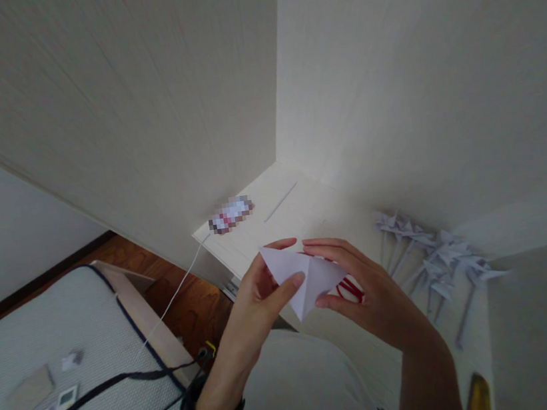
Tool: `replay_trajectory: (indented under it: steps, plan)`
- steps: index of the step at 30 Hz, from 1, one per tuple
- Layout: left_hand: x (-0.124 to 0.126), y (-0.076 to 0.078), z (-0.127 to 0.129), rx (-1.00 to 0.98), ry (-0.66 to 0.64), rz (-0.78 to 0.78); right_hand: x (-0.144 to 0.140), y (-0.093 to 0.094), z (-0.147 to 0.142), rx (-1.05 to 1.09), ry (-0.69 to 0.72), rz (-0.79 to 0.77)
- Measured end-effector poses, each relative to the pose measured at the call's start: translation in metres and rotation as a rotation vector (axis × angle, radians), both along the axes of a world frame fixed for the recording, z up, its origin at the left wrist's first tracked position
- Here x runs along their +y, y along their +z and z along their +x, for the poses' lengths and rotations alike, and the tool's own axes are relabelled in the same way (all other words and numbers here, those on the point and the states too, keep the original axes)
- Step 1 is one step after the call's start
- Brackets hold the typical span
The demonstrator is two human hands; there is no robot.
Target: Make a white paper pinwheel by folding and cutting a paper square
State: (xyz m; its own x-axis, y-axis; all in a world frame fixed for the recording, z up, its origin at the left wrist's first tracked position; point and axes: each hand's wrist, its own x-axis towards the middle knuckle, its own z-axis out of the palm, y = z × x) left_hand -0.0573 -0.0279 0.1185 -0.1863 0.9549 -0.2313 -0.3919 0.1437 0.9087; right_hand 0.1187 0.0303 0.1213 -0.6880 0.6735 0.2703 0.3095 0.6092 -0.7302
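Folding is mid-step, by the look of it. The left hand [259, 291] and right hand [365, 287] pinch the folded white paper [303, 278] with closed fingers, above the worktop [299, 211]. Next crease calls for aligned edges. A red object [351, 287] behind stays unidentifiable.

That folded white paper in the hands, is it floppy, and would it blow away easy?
Probably light: the folded paper sits pinched between fingertips of the left hand and right hand. Its creases likely stiffen it somewhat, since its points stick out straight. It would probably crumple if squeezed.
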Motion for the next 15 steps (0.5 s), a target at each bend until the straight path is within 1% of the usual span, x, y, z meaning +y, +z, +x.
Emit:
replay_trajectory:
  steps: [4,7,9,12,15]
  plan:
    - [0.000,0.001,-0.001,-0.012,0.011,-0.009,-0.002,0.001,-0.001,-0.028,0.021,-0.055]
    - [-0.001,-0.001,-0.002,-0.005,-0.004,0.018,-0.002,0.003,-0.003,0.011,0.019,-0.058]
    - [-0.003,-0.002,-0.003,0.029,-0.017,0.068,-0.001,0.004,-0.005,0.072,-0.037,-0.049]
    - [-0.006,-0.002,-0.003,0.063,-0.048,0.149,-0.001,0.005,-0.008,0.126,-0.173,-0.064]
    - [-0.006,-0.001,-0.002,0.024,-0.074,0.132,-0.003,0.007,-0.011,0.113,-0.295,-0.111]
